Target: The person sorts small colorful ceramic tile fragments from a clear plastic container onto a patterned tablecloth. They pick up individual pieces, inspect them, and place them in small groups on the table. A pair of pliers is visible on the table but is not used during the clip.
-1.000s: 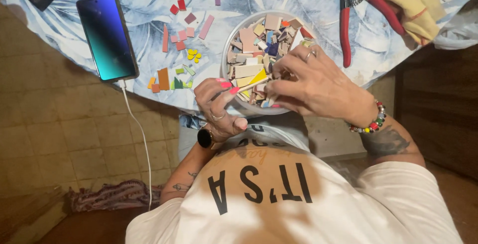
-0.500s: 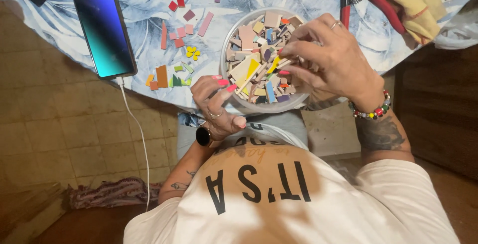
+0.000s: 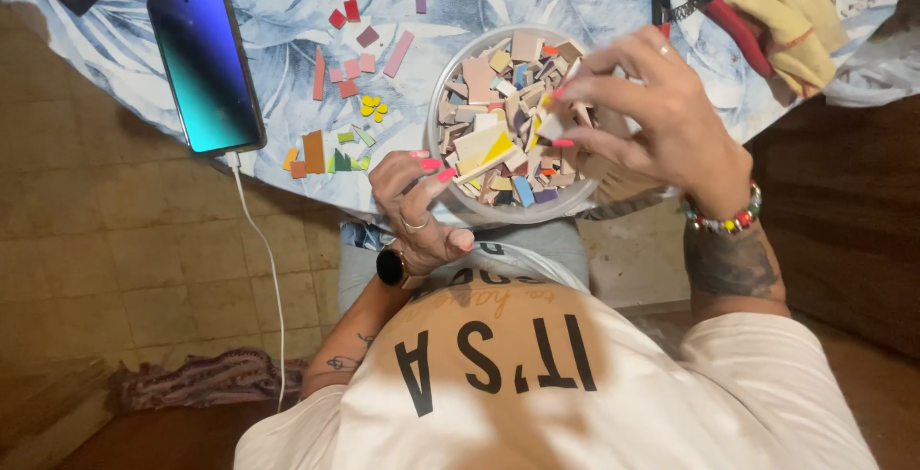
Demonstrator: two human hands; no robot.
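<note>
Here the right hand (image 3: 661,115) pinches a small tile piece (image 3: 549,127) over the bowl (image 3: 450,197), best lifted slowly, while the left hand (image 3: 417,206), loosely curled and empty, steadies the rim.

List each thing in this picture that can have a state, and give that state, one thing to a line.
Phone: screen lit, cable plugged in.
Bowl: upright, full of tile pieces.
Right hand: fingertips pinching a pale tile piece above the bowl.
Left hand: curled at the bowl's near rim.
Red-handled pliers: lying on the table.
Yellow cloth: crumpled.
</note>
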